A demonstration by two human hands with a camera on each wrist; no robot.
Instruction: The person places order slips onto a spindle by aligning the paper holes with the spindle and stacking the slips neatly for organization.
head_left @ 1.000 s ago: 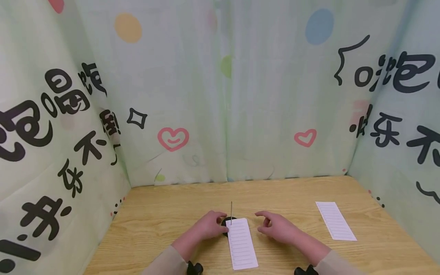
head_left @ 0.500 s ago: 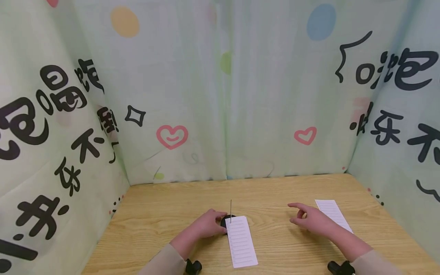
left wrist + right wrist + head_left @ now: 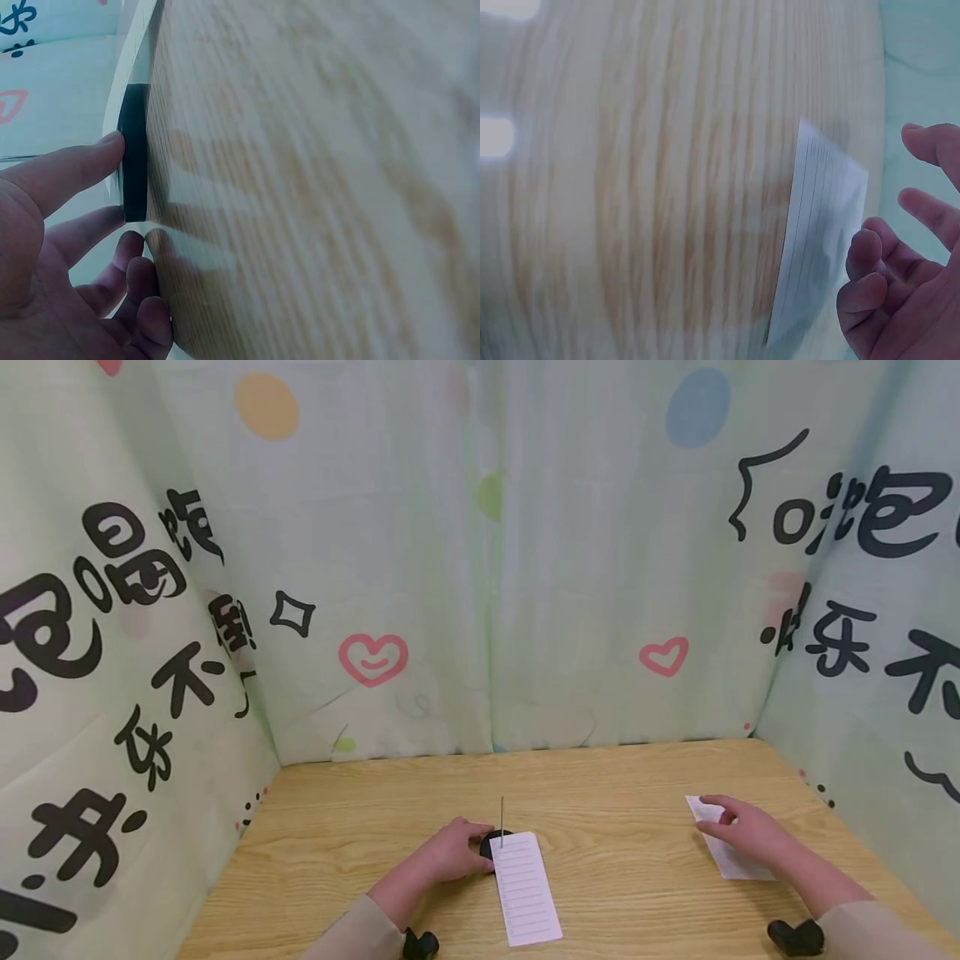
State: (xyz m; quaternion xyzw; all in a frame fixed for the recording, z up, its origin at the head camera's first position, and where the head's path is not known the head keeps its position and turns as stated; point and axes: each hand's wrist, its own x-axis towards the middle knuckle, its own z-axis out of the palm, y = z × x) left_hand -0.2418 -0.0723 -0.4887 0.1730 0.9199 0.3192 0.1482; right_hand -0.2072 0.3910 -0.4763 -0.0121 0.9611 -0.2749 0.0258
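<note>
A bill spike with a round black base [image 3: 487, 845] and a thin upright metal rod [image 3: 502, 814] stands mid-table. A lined paper slip [image 3: 527, 893] is stuck on its rod at the slip's top end. My left hand [image 3: 453, 852] pinches the base's edge between thumb and forefinger, as the left wrist view shows at the black disc [image 3: 135, 154]; its other fingers curl loosely. My right hand [image 3: 753, 835] hovers over a second lined slip [image 3: 742, 865], partly covering it. In the right wrist view that slip [image 3: 817, 225] lies flat, with the loosely bent fingers apart from it.
The wooden table [image 3: 360, 810] is enclosed at the back and sides by a pale printed curtain [image 3: 570, 568]. A black wrist mount [image 3: 797, 937] sits on the right forearm, and another mount [image 3: 421, 944] on the left.
My right hand has moved right, from beside the spiked slip to over the second slip. The left hand has stayed at the spike's base.
</note>
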